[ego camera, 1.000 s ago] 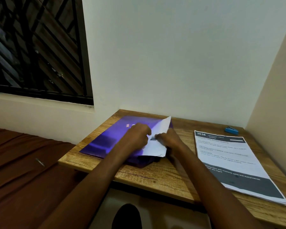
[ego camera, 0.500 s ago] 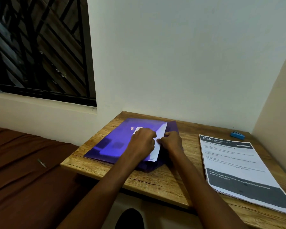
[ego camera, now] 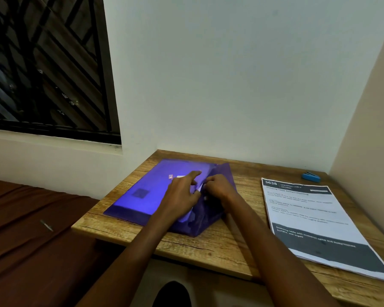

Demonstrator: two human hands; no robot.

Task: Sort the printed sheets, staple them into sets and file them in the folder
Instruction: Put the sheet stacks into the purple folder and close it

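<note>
I see both hands at the translucent purple plastic folder, which lies flat on the left part of the wooden table. Left hand rests on the cover, index finger stretched out, holding nothing I can make out. Right hand has its fingers curled at the folder's raised right flap, apparently pinching it; only a sliver of white sheet shows between the hands, so the set looks nearly inside. My call: press the cover flat with the left and feed the sheet in square to avoid creasing a corner. Stack of printed sheets with dark bands sits well right of the folder, small blue stapler behind it.
</note>
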